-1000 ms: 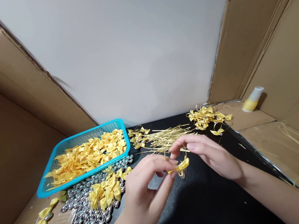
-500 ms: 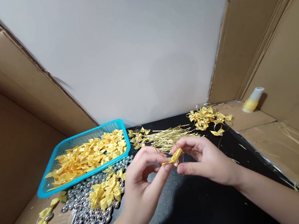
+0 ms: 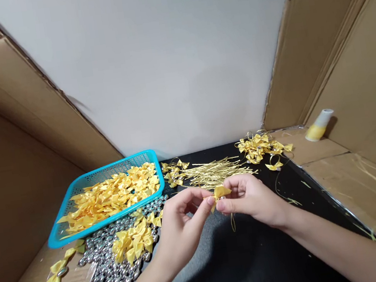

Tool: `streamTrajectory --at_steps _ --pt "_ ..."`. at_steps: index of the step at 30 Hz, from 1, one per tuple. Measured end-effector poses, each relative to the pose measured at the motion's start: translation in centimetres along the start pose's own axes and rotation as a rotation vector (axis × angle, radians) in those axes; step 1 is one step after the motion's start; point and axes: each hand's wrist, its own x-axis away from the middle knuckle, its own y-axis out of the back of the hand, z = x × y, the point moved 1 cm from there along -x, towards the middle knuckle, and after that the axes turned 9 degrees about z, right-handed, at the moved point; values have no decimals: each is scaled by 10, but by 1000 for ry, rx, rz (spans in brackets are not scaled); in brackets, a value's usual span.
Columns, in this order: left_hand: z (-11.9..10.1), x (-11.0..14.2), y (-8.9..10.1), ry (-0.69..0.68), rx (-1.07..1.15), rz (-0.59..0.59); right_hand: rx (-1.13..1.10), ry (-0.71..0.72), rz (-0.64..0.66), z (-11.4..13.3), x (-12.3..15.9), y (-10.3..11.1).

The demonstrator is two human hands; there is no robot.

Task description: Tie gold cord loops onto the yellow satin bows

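Between my two hands is a small yellow ribbon bow (image 3: 221, 191), held above the black work surface. My left hand (image 3: 190, 221) pinches its left side between thumb and index finger. From the right, my right hand (image 3: 249, 200) grips the bow with thumb and fingers. A thin gold cord loop (image 3: 233, 223) hangs below the right thumb. Just behind the hands lies a pile of gold twist ties (image 3: 215, 171). The bow's centre is partly covered by my fingertips.
A blue basket (image 3: 106, 220) of yellow bows stands at left. Silver beads (image 3: 108, 268) and loose bows (image 3: 134, 241) lie before it. Bows with gold loops (image 3: 257, 147) are heaped at back right, near a thread cone (image 3: 319, 126). Cardboard walls (image 3: 356, 64) flank both sides.
The bow has been turned, so its right wing now points up and right. My right thumb has closed onto it, and the cord loop now hangs downward.
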Motion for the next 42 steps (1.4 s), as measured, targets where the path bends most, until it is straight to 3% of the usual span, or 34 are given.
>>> streamTrajectory --at_steps 14,21,24,28,36,42 --pt "0 -5 6 129 196 64 60 12 -20 -4 -3 -1" --pt "0 -5 9 111 100 62 124 109 30 -4 1 -2" --pt "-2 -3 9 -8 -38 19 104 65 143 -2 1 2" --pt "-3 -1 13 -271 -258 -2 50 46 261 0 -2 17" --pt "2 -3 22 -604 -437 154 194 194 208 16 1 37" --pt "3 -3 23 -769 -600 144 346 291 108 30 8 38"
